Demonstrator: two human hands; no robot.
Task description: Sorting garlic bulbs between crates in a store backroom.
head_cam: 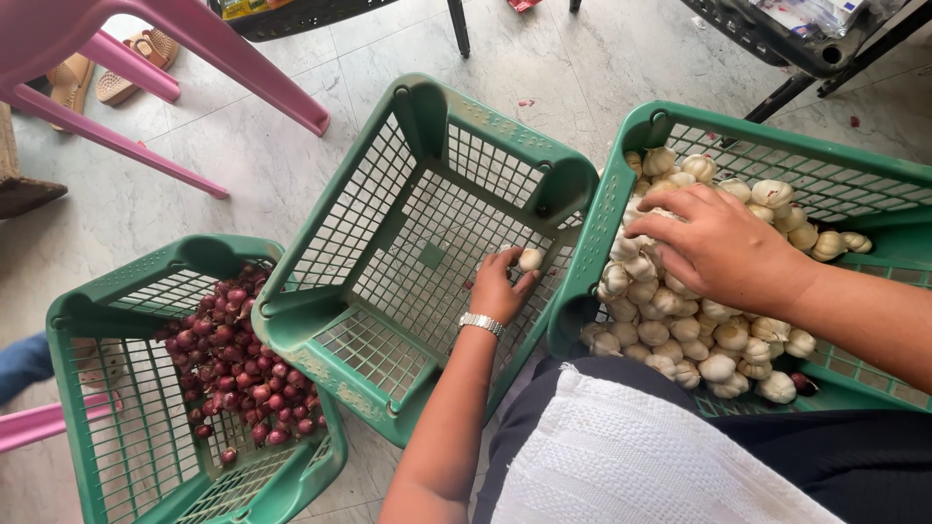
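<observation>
White papery garlic bulb [530,259], pinched in my left hand [497,291], I lower gently into the empty green plastic basket [427,257] mid-frame, while my right hand [723,247] lies open-fingered on the garlic pile [699,340] at right.

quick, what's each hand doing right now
left hand: closed on a garlic bulb in the middle basket
right hand: open, resting on the garlic pile
</observation>
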